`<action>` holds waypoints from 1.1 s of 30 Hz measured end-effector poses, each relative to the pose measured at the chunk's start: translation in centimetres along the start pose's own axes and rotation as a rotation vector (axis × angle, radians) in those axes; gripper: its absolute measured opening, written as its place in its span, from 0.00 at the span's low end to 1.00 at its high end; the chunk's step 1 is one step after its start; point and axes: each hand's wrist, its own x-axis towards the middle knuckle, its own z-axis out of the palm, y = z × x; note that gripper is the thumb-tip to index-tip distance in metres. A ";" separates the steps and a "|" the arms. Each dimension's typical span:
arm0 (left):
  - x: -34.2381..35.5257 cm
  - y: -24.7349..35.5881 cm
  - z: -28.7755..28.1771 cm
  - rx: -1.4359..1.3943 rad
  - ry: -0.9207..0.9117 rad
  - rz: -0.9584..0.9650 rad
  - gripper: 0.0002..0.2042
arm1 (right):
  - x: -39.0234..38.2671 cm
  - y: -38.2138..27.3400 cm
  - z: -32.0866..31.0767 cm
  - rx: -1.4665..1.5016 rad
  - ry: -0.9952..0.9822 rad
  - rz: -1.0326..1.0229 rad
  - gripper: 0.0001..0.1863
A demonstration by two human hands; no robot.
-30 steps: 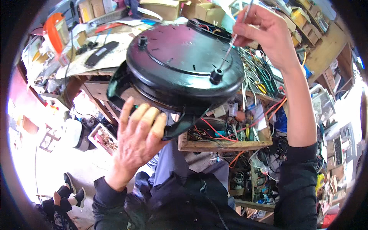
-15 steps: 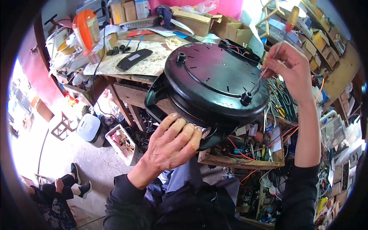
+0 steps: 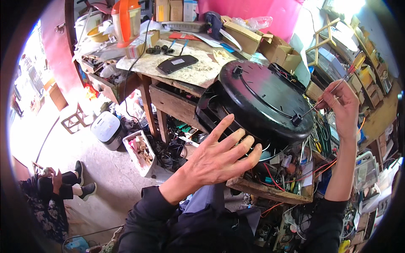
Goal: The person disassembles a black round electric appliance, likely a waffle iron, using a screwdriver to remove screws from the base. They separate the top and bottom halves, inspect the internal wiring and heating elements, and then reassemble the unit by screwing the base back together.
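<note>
From where I stand, the left hand [image 3: 215, 162] has its fingers spread wide along the near side of a round black appliance [image 3: 265, 92]. (Its thumb is out of sight, so I cannot tell whether it grips anything or merely steadies.) The appliance sits just beyond those fingers, tilted, its underside turned up and toward the right hand [image 3: 341, 103].

That right hand pinches a screwdriver [image 3: 357, 63] in a narrow hold, handle above the fingers, shaft slanting down leftward to a short black foot [image 3: 297, 120]. The tip meets the foot; whether it is seated inside, I can't make out.

The slant worries me: with the shaft leaning like that, the tip could jump out and scratch the underside or chew a screw head, should there be one. With the left fingers so spread, a hard push could also rock the appliance, since whatever bears it is hidden. Anything small that drops could vanish into the cluttered drawer [image 3: 270, 191], below and between the hands. Farther ahead of the left hand, a dark oval cover [image 3: 177, 63] lies on the bench [image 3: 139, 66].
</note>
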 end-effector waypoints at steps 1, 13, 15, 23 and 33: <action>-0.1 -0.2 0.3 0.007 -0.004 -0.008 0.18 | 0.0 0.0 0.2 -0.003 0.001 0.000 0.05; -4.2 -0.5 1.4 -0.343 0.212 -0.494 0.62 | 0.1 0.1 2.5 -0.008 -0.006 0.033 0.03; -4.2 -0.6 1.2 -0.352 0.160 -0.507 0.60 | 0.1 0.2 2.2 -0.002 -0.006 0.030 0.02; -3.8 -0.6 1.1 -0.243 0.091 -0.508 0.55 | 0.9 1.2 1.7 0.109 -0.071 0.072 0.03; -3.6 -0.9 1.2 -0.236 0.079 -0.472 0.56 | -1.0 0.3 1.9 0.115 0.007 0.037 0.01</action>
